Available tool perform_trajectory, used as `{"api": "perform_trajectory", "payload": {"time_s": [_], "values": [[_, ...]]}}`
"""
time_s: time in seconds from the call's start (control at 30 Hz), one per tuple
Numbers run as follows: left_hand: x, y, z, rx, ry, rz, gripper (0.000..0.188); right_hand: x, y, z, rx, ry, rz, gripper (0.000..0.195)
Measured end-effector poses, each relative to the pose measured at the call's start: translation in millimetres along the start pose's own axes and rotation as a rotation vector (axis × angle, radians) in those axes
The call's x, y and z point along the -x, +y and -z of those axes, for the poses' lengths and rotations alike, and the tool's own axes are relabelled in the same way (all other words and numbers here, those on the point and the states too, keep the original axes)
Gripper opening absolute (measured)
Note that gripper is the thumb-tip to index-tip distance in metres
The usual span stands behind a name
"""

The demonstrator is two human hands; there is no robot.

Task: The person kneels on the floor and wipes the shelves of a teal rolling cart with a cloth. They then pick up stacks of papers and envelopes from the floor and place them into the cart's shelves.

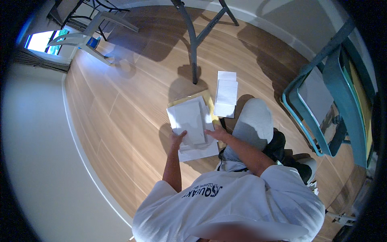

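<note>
A loose stack of white papers (187, 121), some of them lined, lies in front of me. My left hand (177, 137) grips its near left side, with the thumb on top. On the right side, my right hand (218, 133) holds the stack's edge, its thumb also over the sheets. Beneath the papers, a yellow manila folder or envelope (208, 96) sticks out at the far and right sides. Smaller lined sheets (226, 93) lie overlapping in a column on the wood floor, just right of the folder.
Beyond the papers, a dark metal table leg (194, 60) stands on the floor (130, 112). At right is a teal rack (328, 148) holding papers and folders. My bent knee (255, 121) is beside the lined sheets. A pale chair (90, 33) stands far left, near a wall (39, 127).
</note>
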State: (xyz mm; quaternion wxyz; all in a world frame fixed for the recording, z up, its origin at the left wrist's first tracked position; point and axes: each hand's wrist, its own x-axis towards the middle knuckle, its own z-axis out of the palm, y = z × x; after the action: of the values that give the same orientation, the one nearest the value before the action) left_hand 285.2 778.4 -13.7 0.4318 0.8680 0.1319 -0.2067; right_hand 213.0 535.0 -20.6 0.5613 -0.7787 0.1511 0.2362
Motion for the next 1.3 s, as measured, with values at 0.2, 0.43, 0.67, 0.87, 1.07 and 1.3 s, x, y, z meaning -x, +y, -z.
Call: {"api": "perform_trajectory", "payload": {"time_s": [0.2, 0.43, 0.67, 0.87, 1.07, 1.3], "values": [[36.3, 45.9, 16.5, 0.058, -0.07, -0.003, 0.061, -0.4, -5.9, -18.1, -0.302, 0.044, -0.292, 0.079], [56.6, 44.9, 23.8, 0.393, -0.329, 0.329, 0.06, 21.7, -29.2, -5.2, -0.39, -0.013, 0.012, 0.08], [88.5, 33.9, 22.5, 0.588, -0.109, -0.02, 0.059, 48.1, -54.9, -3.5, -0.125, 0.164, 0.144, 0.076], [121.9, 83.4, 50.3, 0.648, -0.032, -0.346, 0.047, 71.1, -108.6, 29.1, -0.158, 0.099, 0.268, 0.074], [104.1, 61.5, 26.2, 0.271, -0.042, -0.464, 0.054, 22.5, -26.3, 21.0, -0.364, 0.002, 0.604, 0.083], [79.7, 82.4, 28.8, 0.117, 0.008, -0.442, 0.041, 59.3, -68.9, 31.1, -0.465, 0.149, 0.397, 0.056]]}}
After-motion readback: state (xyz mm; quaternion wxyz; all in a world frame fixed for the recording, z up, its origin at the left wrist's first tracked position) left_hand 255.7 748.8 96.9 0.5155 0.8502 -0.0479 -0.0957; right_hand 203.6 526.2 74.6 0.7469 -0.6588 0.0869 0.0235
